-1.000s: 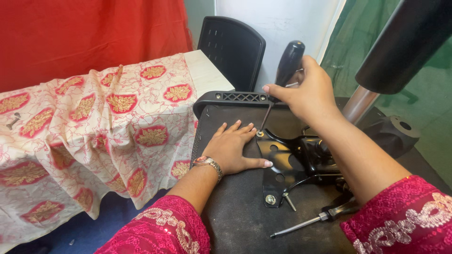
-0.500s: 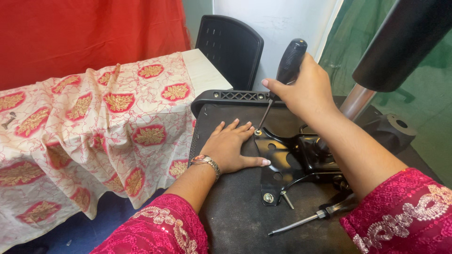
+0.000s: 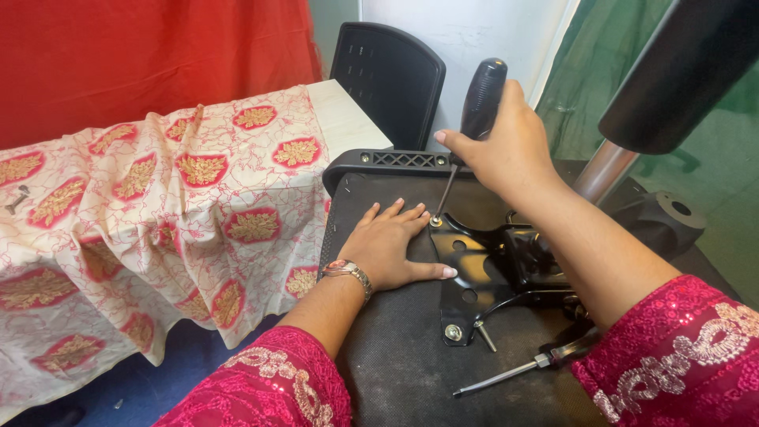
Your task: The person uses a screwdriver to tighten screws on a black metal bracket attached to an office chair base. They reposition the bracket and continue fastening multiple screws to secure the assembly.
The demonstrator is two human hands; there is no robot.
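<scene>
Head view: right hand (image 3: 506, 146) clenched round screwdriver (image 3: 473, 119), tip at bracket's (image 3: 490, 269) far-left corner. Left hand (image 3: 391, 245) flat, fingers spread, on seat (image 3: 395, 372) just left of bracket. Second screwdriver (image 3: 522, 368) lies near bracket.

- Screwdriver (image 3: 473, 119): black handle, thin metal shaft, standing nearly upright and leaning slightly, tip set on a screw (image 3: 436, 221) at the top left corner of the bracket.
- Metal bracket (image 3: 494, 269): black chair mechanism plate lying flat on the seat underside, with a silver bolt head near its lower left corner.
- Chair seat underside (image 3: 395, 356): dark, fabric-covered, lying face down, with a black plastic slotted edge at the far end.
</scene>
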